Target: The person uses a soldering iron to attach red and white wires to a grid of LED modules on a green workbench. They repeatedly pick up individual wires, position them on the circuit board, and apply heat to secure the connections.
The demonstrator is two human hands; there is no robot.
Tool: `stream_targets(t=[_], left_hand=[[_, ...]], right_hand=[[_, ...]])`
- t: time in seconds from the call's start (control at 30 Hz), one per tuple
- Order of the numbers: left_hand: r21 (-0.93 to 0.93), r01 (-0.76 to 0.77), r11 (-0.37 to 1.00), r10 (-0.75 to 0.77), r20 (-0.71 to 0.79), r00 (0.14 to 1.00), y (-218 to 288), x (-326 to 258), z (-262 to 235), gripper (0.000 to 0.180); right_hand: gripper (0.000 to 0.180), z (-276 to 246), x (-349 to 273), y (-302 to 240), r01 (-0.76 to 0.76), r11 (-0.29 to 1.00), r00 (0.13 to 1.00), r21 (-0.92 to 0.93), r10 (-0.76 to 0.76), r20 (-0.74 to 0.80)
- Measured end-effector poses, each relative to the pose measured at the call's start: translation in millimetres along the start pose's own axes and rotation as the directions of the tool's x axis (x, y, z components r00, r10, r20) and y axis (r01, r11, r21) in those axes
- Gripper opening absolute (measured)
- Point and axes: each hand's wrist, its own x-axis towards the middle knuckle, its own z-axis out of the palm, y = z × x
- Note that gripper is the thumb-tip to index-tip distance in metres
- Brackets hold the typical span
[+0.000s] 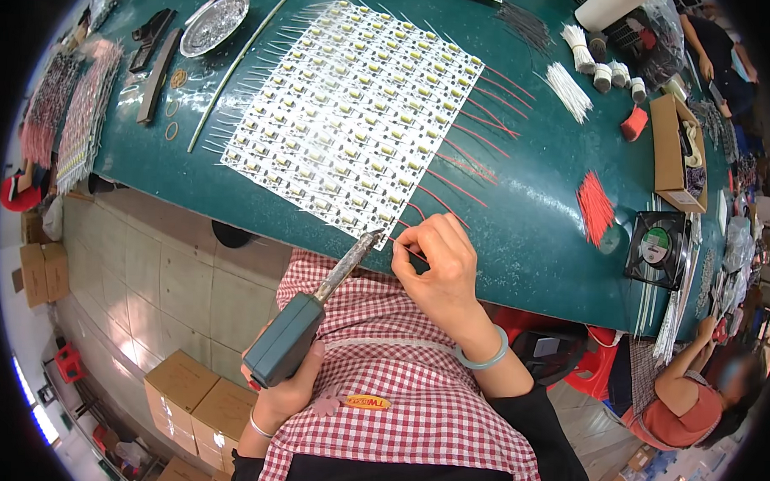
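Observation:
My left hand (293, 388) is wrapped round the grey-green body of a soldering gun (290, 337). Its metal tip reaches the near right corner of a white panel of small circuit boards (356, 104). Beside that corner my right hand (442, 264) is closed in a pinch on a thin red wire (412, 252), mostly hidden by the fingers. Rows of yellow and black parts cover the panel. Several other red wires (463, 188) stick out from its right edge, and pale leads fringe the left one.
On the green table (536, 271) lie a bundle of red wires (594, 207), white wire bundles (568, 92), a black fan (659, 248), a cardboard box (678, 157), a foil dish (214, 25) and a thin rod (236, 76). Another person (676, 395) sits at the right.

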Motion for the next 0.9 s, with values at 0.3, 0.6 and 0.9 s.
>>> stream_targets(t=[0.3,0.6,0.9], left_hand=[[-0.012,-0.103,0.995,0.103,-0.033,0.994,15,31,-1,0.026],[-0.154,-0.212,0.965,0.12,-0.459,0.88,30,111,-29,0.028],[0.293,-0.541,0.788,0.566,-0.69,0.451,81,213,-84,0.023]], right_hand=[[0.013,-17,8,-12,-0.047,0.999,0.99,-0.024,0.049,0.134],[0.052,-34,53,-19,0.114,0.985,0.922,-0.132,-0.056,0.382],[0.069,-20,53,-9,0.15,0.978,0.894,-0.148,-0.07,0.443]])
